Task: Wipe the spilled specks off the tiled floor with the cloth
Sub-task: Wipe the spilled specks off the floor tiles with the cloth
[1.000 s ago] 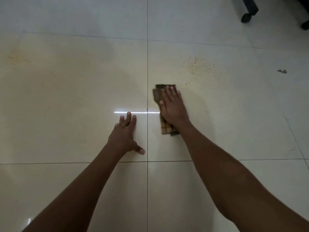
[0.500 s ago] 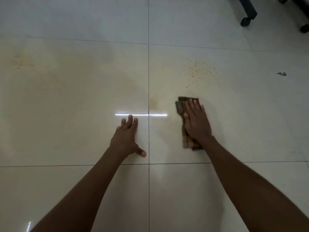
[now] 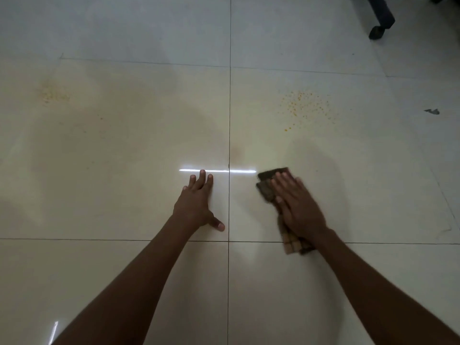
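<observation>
A folded brown checked cloth (image 3: pixel 267 186) lies on the pale tiled floor (image 3: pixel 124 150), pressed flat under my right hand (image 3: pixel 297 206). Its dark front end shows past my fingers and its checked tail sticks out by my wrist. A patch of small orange specks (image 3: pixel 305 105) lies farther away, above and a little right of the cloth, apart from it. A fainter yellowish smear (image 3: pixel 53 94) marks the far left tile. My left hand (image 3: pixel 199 202) rests flat on the floor left of the tile joint, fingers spread, holding nothing.
A dark chair leg with a caster wheel (image 3: pixel 378 31) stands at the top right. A small grey scrap (image 3: pixel 433 111) lies on the floor at the right. Tile joints cross just below my left hand.
My right hand has slid the cloth to the right and back toward me, away from the orange specks. My left hand stays planted in the same spot.
</observation>
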